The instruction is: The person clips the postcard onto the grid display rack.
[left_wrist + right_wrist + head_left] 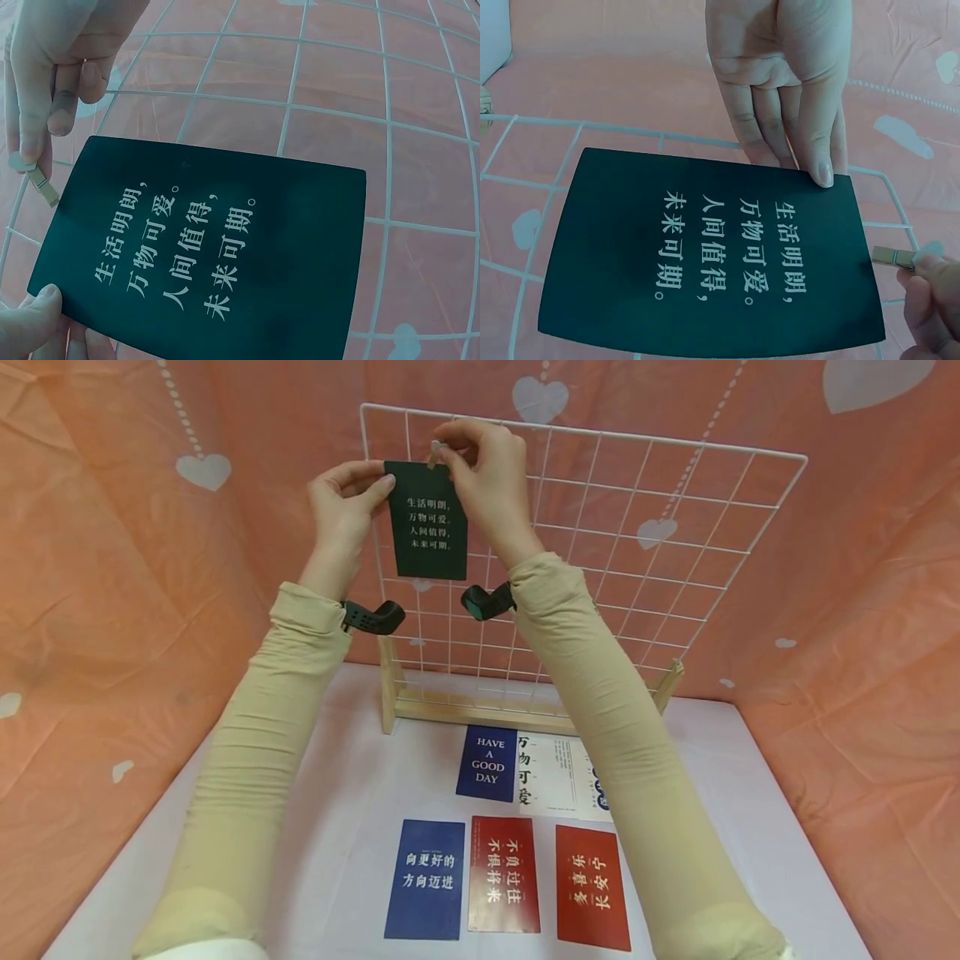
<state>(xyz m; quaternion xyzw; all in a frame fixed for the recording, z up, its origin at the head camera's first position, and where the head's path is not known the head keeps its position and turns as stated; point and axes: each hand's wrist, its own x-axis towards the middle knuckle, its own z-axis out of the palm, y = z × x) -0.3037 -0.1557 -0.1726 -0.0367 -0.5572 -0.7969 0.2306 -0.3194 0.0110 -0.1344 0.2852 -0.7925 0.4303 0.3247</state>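
Note:
A dark green card with white Chinese characters hangs upright in front of the upper left of a white wire grid. My left hand pinches its upper left corner, thumb on the printed face and fingers behind. In my right hand a small wooden clothespin with a pale round ornament is pinched between thumb and fingers. The clothespin's tip is right at the middle of the card's top edge, as the left wrist view also shows.
The grid stands in a wooden base on a white table. In front lie a navy card, a white printed card, a blue card and two red cards. Pink cloth with white hearts surrounds the table.

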